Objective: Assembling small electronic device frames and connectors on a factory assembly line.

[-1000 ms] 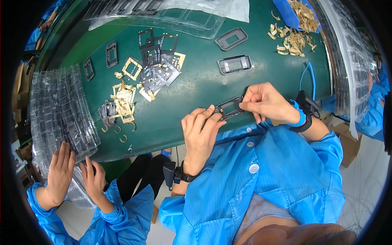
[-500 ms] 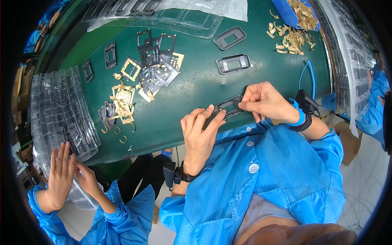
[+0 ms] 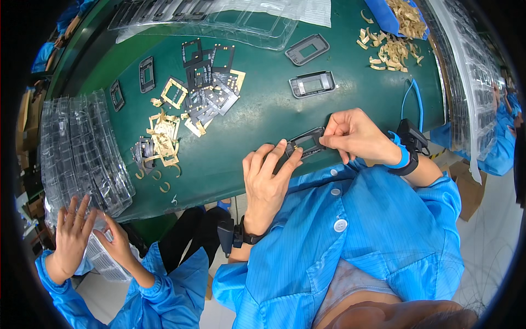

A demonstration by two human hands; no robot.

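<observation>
Close in front of me, near the table's front edge, lies a black plastic housing (image 3: pixel 313 153) with a rectangular window, tilted slightly up to the right. My left hand (image 3: pixel 266 181) grips its left end, fingertips on the top face and rim. At the right end, my right hand (image 3: pixel 350 134) pinches with thumb and index finger, the other fingers curled. Whether a small piece sits in that pinch is hidden. Farther back lie two similar dark grey housings, one nearer (image 3: pixel 296 88) and one beyond it (image 3: pixel 295 55).
Thin black frame sheets (image 3: pixel 200 77) and cream backing pieces (image 3: pixel 164 137) lie heaped left of centre. Two small housings (image 3: pixel 147 75) rest farther left. Clear trays (image 3: pixel 82 148) are stacked at the left edge. Curled tan strips (image 3: pixel 394 55) spill beside a blue bin (image 3: pixel 381 16). A co-worker's hands (image 3: pixel 74 233) are lower left.
My hands and the housing hold almost the same position. The co-worker's hands have shifted slightly down and left, away from the clear trays.
</observation>
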